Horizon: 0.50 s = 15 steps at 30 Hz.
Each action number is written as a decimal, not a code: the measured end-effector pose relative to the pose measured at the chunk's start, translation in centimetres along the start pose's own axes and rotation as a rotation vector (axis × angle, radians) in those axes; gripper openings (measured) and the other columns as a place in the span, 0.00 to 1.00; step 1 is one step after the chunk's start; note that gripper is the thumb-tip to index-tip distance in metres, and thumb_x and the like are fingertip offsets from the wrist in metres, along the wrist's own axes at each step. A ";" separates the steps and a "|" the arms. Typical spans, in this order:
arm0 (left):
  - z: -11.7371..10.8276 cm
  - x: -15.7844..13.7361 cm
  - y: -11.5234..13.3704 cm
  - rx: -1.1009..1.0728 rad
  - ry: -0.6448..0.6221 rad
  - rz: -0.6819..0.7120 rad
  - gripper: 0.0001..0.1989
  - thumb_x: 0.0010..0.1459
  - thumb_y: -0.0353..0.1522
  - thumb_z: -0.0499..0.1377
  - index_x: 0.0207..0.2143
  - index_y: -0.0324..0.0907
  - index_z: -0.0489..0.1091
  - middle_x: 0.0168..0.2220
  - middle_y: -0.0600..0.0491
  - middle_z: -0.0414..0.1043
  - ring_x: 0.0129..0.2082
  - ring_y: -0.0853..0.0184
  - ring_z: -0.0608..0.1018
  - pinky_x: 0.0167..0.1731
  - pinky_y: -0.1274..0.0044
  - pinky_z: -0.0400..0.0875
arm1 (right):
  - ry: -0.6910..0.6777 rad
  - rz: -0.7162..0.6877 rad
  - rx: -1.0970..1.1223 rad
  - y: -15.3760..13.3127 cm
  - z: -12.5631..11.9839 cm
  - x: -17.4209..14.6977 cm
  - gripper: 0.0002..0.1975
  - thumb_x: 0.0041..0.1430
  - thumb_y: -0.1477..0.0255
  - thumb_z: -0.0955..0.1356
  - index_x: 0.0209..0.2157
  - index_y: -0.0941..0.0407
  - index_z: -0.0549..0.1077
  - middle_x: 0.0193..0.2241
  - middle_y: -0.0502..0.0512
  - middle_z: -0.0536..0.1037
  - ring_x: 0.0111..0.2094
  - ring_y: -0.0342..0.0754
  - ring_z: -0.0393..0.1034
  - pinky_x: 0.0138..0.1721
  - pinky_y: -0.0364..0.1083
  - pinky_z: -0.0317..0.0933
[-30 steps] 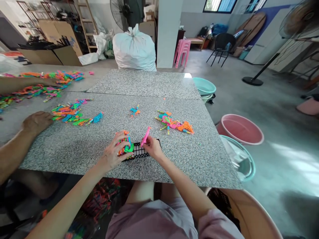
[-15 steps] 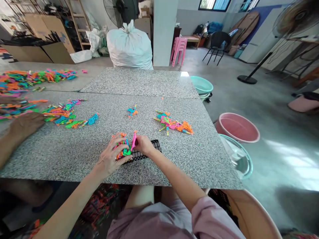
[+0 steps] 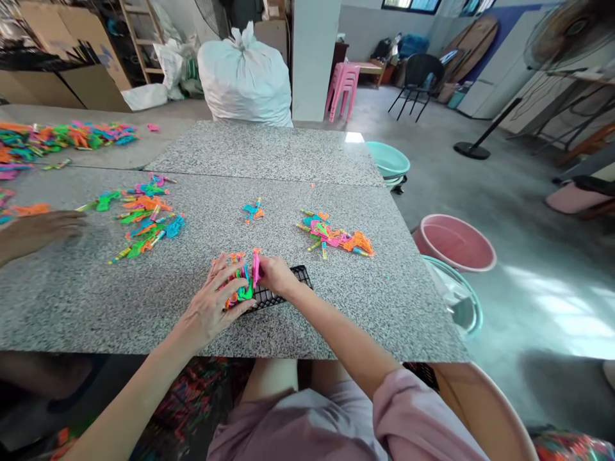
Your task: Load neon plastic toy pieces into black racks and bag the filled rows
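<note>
A black plastic grid basket (image 3: pixel 302 275) lies near the table's front edge. Bright plastic pieces (image 3: pixel 244 293), orange, green and blue, stand packed in its left part. My left hand (image 3: pixel 214 301) is curved round this bunch, its fingers over the top and the thumb along the near side. In the fingertips of my right hand (image 3: pixel 276 276), a pink plastic piece (image 3: pixel 256 267) is held upright, right beside the bunch. Its lower end and part of the basket are hidden by my hands.
To the right lies a loose pile of plastic pieces (image 3: pixel 336 237); a smaller group (image 3: pixel 253 210) is further back. At left, a co-worker's hand (image 3: pixel 43 230) is near another pile (image 3: pixel 151 214). Basins, including a pink basin (image 3: pixel 456 243), stand beyond the table's right edge.
The pink piece stands slightly more upright beside the bunch, still in my right hand. The co-worker's hand has moved left, away from the left pile, which now lies more spread out.
</note>
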<state>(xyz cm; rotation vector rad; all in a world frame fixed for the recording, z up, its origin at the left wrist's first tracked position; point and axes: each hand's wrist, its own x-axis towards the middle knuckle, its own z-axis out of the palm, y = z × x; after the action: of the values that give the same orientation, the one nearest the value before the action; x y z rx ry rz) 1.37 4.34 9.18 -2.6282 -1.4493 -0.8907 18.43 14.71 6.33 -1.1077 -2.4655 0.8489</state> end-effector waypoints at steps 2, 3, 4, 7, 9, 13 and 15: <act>0.0 0.0 -0.1 0.011 -0.004 0.012 0.09 0.67 0.39 0.58 0.46 0.46 0.67 0.64 0.46 0.63 0.72 0.46 0.50 0.65 0.47 0.58 | -0.034 -0.041 0.002 0.0 -0.4 0.6 0.10 0.55 0.78 0.70 0.41 0.55 0.77 0.33 0.51 0.81 0.36 0.48 0.75 0.37 0.41 0.59; -0.1 0.0 -0.1 0.019 -0.008 0.015 0.09 0.67 0.38 0.58 0.46 0.46 0.67 0.64 0.46 0.63 0.72 0.45 0.49 0.65 0.47 0.59 | -0.054 -0.050 0.014 0.1 -0.5 0.9 0.09 0.54 0.78 0.71 0.39 0.56 0.77 0.32 0.50 0.81 0.35 0.47 0.74 0.36 0.40 0.59; -0.1 0.0 -0.1 0.026 -0.012 0.018 0.09 0.67 0.38 0.57 0.46 0.46 0.67 0.65 0.45 0.62 0.72 0.45 0.49 0.64 0.48 0.60 | -0.070 -0.047 0.034 0.3 -0.6 1.1 0.07 0.54 0.78 0.71 0.37 0.56 0.77 0.31 0.49 0.80 0.33 0.46 0.73 0.35 0.40 0.58; -0.2 0.0 -0.1 0.034 -0.002 0.034 0.09 0.67 0.38 0.57 0.47 0.45 0.66 0.64 0.44 0.63 0.71 0.44 0.50 0.63 0.47 0.61 | -0.065 -0.023 0.112 1.0 -0.6 1.3 0.04 0.52 0.78 0.73 0.32 0.59 0.77 0.28 0.49 0.79 0.30 0.43 0.71 0.32 0.39 0.57; -0.3 0.1 0.0 0.029 0.004 0.034 0.09 0.67 0.38 0.58 0.47 0.45 0.66 0.63 0.44 0.63 0.71 0.44 0.51 0.63 0.45 0.60 | -0.025 -0.032 0.151 1.3 -0.5 1.1 0.04 0.52 0.78 0.73 0.32 0.59 0.77 0.28 0.49 0.79 0.30 0.43 0.71 0.33 0.39 0.57; -0.5 0.2 0.1 0.010 -0.001 0.019 0.08 0.66 0.36 0.59 0.47 0.47 0.66 0.63 0.47 0.62 0.70 0.45 0.54 0.64 0.47 0.60 | 0.051 -0.009 0.172 1.4 -0.1 0.5 0.04 0.54 0.78 0.72 0.34 0.59 0.77 0.30 0.51 0.80 0.32 0.44 0.73 0.35 0.39 0.60; -0.6 0.2 0.0 -0.001 -0.005 0.018 0.09 0.66 0.35 0.59 0.48 0.48 0.66 0.64 0.47 0.62 0.71 0.45 0.54 0.64 0.47 0.60 | 0.028 -0.031 0.145 1.2 0.1 0.2 0.05 0.54 0.78 0.72 0.35 0.59 0.77 0.31 0.52 0.80 0.34 0.45 0.74 0.36 0.39 0.60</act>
<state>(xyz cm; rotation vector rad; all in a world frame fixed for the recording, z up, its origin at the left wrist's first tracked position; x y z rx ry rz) 1.19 4.35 9.77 -2.6413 -1.4248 -0.8835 18.95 15.45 5.54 -1.0213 -2.3501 0.9784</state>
